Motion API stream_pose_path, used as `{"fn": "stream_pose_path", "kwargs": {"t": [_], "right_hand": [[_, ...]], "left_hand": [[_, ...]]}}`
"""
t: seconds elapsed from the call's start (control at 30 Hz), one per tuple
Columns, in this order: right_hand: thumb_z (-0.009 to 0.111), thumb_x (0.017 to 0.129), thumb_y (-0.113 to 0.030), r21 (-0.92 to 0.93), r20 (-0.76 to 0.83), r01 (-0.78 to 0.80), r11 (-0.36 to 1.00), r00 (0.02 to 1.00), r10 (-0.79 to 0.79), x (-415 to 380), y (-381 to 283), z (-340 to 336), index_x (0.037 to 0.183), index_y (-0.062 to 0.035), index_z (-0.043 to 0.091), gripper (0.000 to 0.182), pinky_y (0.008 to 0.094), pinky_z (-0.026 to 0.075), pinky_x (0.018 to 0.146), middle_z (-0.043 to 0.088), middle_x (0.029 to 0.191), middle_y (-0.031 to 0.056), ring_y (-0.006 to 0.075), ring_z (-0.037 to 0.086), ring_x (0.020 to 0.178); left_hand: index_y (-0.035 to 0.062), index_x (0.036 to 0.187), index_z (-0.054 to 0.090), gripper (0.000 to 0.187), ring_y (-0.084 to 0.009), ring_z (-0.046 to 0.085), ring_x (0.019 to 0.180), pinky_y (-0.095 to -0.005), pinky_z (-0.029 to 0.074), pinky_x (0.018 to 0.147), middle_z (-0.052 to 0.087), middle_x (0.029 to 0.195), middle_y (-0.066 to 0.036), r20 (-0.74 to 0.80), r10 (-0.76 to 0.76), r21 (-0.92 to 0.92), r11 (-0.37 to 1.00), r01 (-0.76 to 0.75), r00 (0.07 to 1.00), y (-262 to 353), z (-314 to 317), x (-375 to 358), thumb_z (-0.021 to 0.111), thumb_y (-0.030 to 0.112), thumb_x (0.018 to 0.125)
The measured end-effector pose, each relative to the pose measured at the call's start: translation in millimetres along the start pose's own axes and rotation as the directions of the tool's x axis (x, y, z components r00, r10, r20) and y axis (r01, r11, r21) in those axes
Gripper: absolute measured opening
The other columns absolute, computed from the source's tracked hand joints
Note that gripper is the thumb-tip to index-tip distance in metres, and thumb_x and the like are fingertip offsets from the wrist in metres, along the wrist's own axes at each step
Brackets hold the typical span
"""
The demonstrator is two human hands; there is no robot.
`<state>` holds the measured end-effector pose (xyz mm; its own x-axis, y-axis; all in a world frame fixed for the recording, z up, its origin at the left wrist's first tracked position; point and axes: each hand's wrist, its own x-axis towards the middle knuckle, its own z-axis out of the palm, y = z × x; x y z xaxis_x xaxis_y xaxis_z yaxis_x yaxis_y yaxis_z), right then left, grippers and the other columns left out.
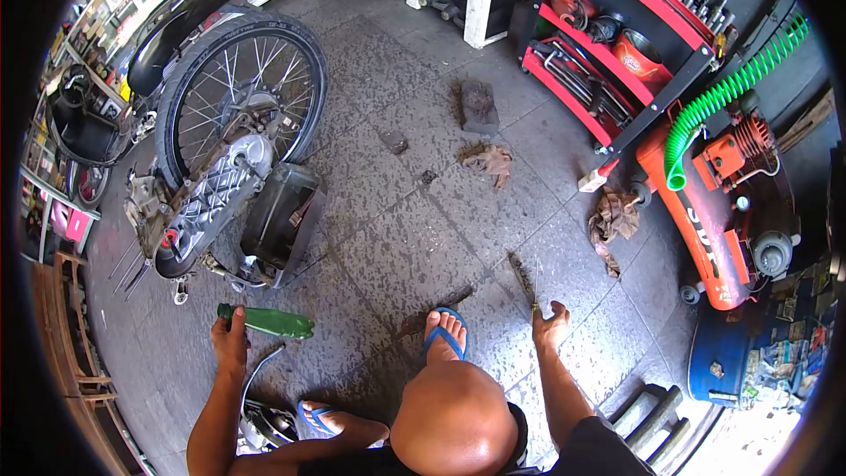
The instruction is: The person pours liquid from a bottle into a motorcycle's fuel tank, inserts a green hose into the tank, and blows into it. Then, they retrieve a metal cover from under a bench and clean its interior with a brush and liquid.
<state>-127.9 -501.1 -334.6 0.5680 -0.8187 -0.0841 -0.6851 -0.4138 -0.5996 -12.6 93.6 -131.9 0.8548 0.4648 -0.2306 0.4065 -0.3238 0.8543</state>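
Note:
My left hand (231, 337) is closed around the neck end of a green plastic bottle (280, 323), which lies sideways and points to the right above the floor. On the other side, my right hand (551, 328) grips the lower end of a long, thin, dark brush-like tool (522, 278) that points away from me. A thin, light rod shows just beside it. Beyond the bottle lies a scooter engine (220, 189) joined to a spoked wheel (313, 62), with a black open box (286, 220) against its right side.
Blue flip-flops (449, 322) are on the feet below me. Rags (490, 163) and a dark block (478, 107) lie on the tiled floor. To the right stand a red tool cart (608, 70), an orange-red compressor (696, 229) with a green coiled hose (723, 92), and a blue drum (718, 357).

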Motion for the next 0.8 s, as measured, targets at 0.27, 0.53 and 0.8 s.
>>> {"fn": "stream_pose_path", "kwargs": {"t": [0.27, 0.53, 0.8], "right_hand": [[0.075, 0.076, -0.034, -0.35, 0.163, 0.106, 0.931, 0.985, -0.051, -4.5, -11.8, 14.2, 0.12, -0.0116, 0.056, 0.053, 0.0505, 0.038, 0.1, 0.054, 0.122, 0.013, 0.0355, 0.046, 0.119], [0.061, 0.084, -0.019, -0.361, 0.232, 0.274, 0.892, 0.952, -0.199, 5.0, -5.1, 24.9, 0.111, -0.0022, 0.055, 0.032, 0.0518, 0.041, 0.096, 0.054, 0.113, 0.022, 0.0412, 0.049, 0.113], [0.049, 0.093, -0.015, -0.101, 0.318, 0.268, 0.958, 0.921, -0.225, 9.4, 8.1, 42.7, 0.126, 0.0067, 0.037, 0.042, 0.0541, 0.048, 0.082, 0.063, 0.1, 0.0364, 0.0521, 0.061, 0.095]], "left_hand": [[0.0059, 0.084, 0.064, 0.039, -0.008, 0.045, 0.045, -0.0267, 0.036, 0.04, 0.051, 0.059, 0.002, -0.061, 0.009, 0.059, 0.998, -0.005, 0.998, -4.5, -5.9, -1.3, 0.071, 0.045, 0.087], [0.0057, 0.086, 0.063, 0.043, -0.0084, 0.045, 0.046, -0.0259, 0.036, 0.04, 0.05, 0.06, 0.002, -0.064, -0.018, 0.104, 0.994, 0.024, 0.998, -4.1, -9.7, -4.3, 0.07, 0.048, 0.086], [-0.0007, 0.085, 0.068, 0.053, -0.0148, 0.052, 0.063, -0.0361, 0.043, 0.056, 0.059, 0.066, -0.006, -0.06, -0.02, 0.244, 0.969, 0.034, 0.998, -2.3, -8.9, -7.7, 0.07, 0.052, 0.083]]}}
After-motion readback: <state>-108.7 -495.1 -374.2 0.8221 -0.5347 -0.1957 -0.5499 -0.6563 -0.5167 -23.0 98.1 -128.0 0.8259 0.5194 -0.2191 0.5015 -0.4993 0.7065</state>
